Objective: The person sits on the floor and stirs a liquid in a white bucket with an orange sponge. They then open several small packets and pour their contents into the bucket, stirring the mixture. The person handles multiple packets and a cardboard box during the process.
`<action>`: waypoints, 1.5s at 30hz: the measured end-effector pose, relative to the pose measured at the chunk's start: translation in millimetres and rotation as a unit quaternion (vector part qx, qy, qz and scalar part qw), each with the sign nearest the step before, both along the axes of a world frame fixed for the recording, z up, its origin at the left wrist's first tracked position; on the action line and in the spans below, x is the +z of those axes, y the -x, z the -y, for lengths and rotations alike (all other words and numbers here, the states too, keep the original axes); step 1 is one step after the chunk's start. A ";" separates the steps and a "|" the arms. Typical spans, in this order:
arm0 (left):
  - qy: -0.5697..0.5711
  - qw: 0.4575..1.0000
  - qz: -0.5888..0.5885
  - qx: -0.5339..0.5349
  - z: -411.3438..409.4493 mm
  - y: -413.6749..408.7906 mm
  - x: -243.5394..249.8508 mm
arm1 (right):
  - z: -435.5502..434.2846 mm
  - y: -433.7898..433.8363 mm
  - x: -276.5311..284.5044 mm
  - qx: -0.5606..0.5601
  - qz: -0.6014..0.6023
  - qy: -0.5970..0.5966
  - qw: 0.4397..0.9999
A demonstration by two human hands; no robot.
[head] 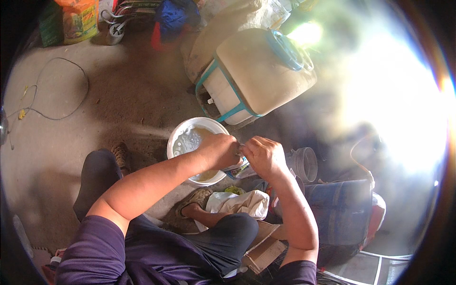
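My left hand (221,150) reaches over the right part of a white plastic bucket (172,137). Cloudy, foamy liquid (189,139) fills part of that bucket. Just right of its rim, my right hand (264,155) meets the left one. Between them, both hands pinch the top of a small printed packet (239,171), which hangs below the fingers. Its upper edge is mostly covered by my fingers, so I cannot tell whether it is torn.
A large beige tank (265,71) with a blue lid stands beyond the bucket. On the right lie a clear plastic tub (306,164) and a blue drum (338,213). Near my foot are a white sack (238,203) and a cardboard box (265,253). A cable (87,83) loops across the left floor.
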State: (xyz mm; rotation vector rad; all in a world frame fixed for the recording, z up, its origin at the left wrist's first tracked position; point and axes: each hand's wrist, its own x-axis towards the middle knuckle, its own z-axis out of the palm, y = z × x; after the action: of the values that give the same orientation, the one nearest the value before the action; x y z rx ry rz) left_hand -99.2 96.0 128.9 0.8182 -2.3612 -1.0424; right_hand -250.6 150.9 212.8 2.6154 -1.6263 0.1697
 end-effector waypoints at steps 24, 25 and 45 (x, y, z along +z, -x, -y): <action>-0.014 0.966 -0.180 0.188 -25.6 11.3 -64.9 | 26.2 112.9 -124.2 -0.515 0.169 -0.021 0.840; -0.011 0.955 -0.206 0.211 -25.0 7.9 -66.0 | 21.4 123.8 -125.4 -0.508 0.129 0.007 0.851; -0.144 0.966 -0.162 0.141 -18.9 -14.1 -107.7 | -481.4 234.8 -24.8 -0.752 0.398 0.337 0.403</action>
State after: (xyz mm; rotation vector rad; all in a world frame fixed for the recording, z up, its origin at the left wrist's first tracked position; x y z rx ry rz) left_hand -85.1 115.0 21.2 0.9683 -1.7874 -1.3008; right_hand -485.4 632.3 188.0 -0.2492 -2.4498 1.5004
